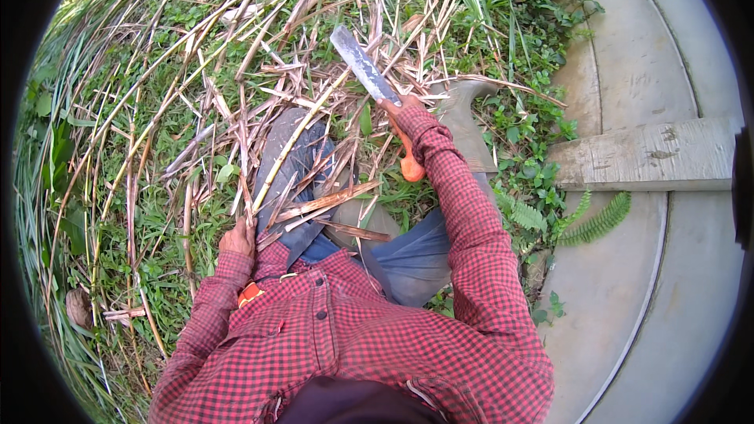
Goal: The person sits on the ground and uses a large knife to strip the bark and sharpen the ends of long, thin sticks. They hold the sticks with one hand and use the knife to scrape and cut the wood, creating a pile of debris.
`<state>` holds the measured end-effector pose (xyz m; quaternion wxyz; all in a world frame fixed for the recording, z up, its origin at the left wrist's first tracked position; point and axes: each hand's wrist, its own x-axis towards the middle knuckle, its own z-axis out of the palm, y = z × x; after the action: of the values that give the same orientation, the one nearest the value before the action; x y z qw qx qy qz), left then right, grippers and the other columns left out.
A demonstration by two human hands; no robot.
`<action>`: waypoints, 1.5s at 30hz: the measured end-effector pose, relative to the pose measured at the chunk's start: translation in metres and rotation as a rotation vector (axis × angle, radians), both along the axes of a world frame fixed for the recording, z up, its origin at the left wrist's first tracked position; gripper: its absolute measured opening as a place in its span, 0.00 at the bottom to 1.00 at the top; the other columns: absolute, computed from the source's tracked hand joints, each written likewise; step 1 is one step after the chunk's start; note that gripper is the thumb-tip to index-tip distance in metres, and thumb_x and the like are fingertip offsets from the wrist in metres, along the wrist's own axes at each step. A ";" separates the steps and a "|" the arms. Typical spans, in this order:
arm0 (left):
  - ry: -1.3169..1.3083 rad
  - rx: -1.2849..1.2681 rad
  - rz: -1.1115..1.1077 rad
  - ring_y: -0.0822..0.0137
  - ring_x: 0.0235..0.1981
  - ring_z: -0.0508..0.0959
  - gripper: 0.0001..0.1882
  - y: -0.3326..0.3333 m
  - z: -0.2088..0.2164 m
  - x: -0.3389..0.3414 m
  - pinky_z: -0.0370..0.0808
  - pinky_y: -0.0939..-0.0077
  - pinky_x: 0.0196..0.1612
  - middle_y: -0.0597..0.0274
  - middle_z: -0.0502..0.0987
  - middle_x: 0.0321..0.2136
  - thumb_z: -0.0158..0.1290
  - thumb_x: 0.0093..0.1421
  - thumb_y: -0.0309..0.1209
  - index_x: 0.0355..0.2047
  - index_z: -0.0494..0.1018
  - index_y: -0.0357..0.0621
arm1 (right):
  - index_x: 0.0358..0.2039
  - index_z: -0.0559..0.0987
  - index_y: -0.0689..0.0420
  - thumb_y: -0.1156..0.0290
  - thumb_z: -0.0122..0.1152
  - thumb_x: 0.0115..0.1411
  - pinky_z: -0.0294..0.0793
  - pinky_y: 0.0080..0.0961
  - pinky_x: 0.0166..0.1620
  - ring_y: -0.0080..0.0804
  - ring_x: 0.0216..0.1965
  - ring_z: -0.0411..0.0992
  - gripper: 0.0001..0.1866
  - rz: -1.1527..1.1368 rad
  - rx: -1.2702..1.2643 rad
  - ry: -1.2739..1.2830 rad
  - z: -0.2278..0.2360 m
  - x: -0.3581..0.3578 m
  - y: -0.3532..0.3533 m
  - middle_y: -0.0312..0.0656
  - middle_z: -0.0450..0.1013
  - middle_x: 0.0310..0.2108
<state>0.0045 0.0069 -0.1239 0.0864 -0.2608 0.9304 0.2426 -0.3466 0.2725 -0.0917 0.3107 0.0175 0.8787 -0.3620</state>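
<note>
My right hand [404, 112] is closed round the orange handle of a machete [363, 67]. Its broad, worn grey blade points up and to the left, over the litter of dry strips. Beside my bent leg, my left hand [238, 240] grips the lower end of a pale yellow cane stalk [296, 135]. The stalk slants up across my leg, and its far tip lies near the blade without clearly touching it. Dry split husks [326, 202] lie across my lap and leg.
Long cut stalks [145, 137] and green leaves cover the grass at the left. At the right, a concrete slab [628, 71] runs alongside, crossed by a wooden plank [648, 155]. A fern [597, 224] grows at its edge. My rubber boot [463, 122] rests beyond the right forearm.
</note>
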 end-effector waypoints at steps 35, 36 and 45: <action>-0.051 -0.159 -0.016 0.44 0.21 0.73 0.17 0.008 0.000 -0.012 0.67 0.52 0.23 0.44 0.72 0.18 0.41 0.57 0.46 0.31 0.65 0.45 | 0.36 0.72 0.63 0.55 0.60 0.47 0.72 0.25 0.19 0.30 0.16 0.69 0.24 -0.344 -0.417 0.091 -0.030 0.000 0.007 0.42 0.70 0.20; -0.047 -0.151 -0.008 0.44 0.21 0.73 0.17 0.007 -0.002 -0.008 0.67 0.52 0.23 0.44 0.72 0.17 0.41 0.57 0.46 0.31 0.64 0.45 | 0.37 0.72 0.63 0.53 0.59 0.47 0.72 0.25 0.21 0.30 0.17 0.70 0.25 -0.287 -0.341 0.007 -0.024 0.014 -0.006 0.43 0.70 0.21; -0.030 -0.146 -0.010 0.44 0.21 0.72 0.16 0.009 0.000 -0.011 0.67 0.52 0.24 0.44 0.72 0.17 0.40 0.58 0.46 0.32 0.65 0.46 | 0.37 0.71 0.64 0.52 0.58 0.48 0.70 0.23 0.19 0.28 0.15 0.69 0.27 -0.402 -0.562 -0.028 -0.030 0.015 0.011 0.42 0.69 0.18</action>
<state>-0.0060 0.0158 -0.1240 0.0825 -0.2655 0.9455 0.1696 -0.3316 0.2840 -0.1221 0.2380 0.1088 0.7194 -0.6434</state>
